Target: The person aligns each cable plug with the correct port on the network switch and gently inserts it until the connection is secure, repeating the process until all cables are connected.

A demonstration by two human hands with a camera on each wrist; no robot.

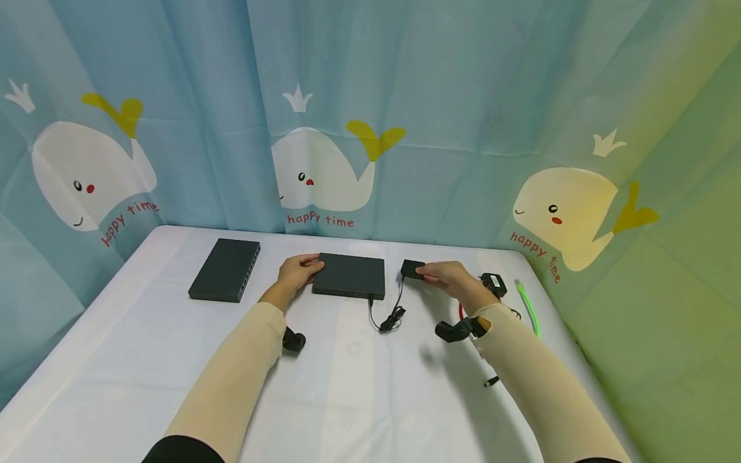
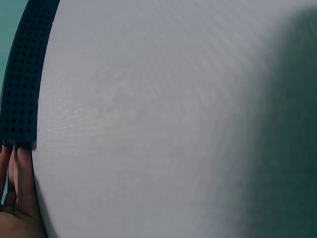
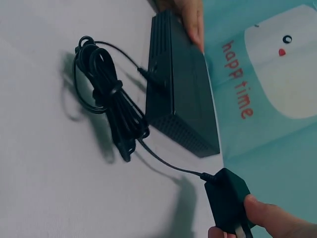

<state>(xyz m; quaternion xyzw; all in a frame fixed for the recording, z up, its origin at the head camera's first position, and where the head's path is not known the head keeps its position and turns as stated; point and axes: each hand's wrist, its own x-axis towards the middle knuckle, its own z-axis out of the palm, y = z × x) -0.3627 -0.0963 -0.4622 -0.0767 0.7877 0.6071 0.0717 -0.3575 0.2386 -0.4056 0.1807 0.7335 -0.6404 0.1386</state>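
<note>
A flat black network switch (image 1: 349,275) lies on the white table, with a thin cable plugged into its near side. My left hand (image 1: 296,275) holds its left end, the thumb on top; the left wrist view shows the fingers (image 2: 24,173) against that end beside the vent holes. To the right, my right hand (image 1: 450,278) pinches a black power adapter (image 3: 228,198) between thumb and fingers. The bundled black cable (image 3: 111,94) runs from this adapter to the switch. In the head view the bundle lies in front, between the two.
A second black network switch (image 1: 224,270), ports along its right side, lies at the left. Beyond my right wrist are another black adapter (image 1: 494,284), a green cable (image 1: 528,308), a partly hidden red cable (image 1: 460,311) and a black plug (image 1: 491,381). A patterned curtain (image 1: 451,96) hangs behind the table.
</note>
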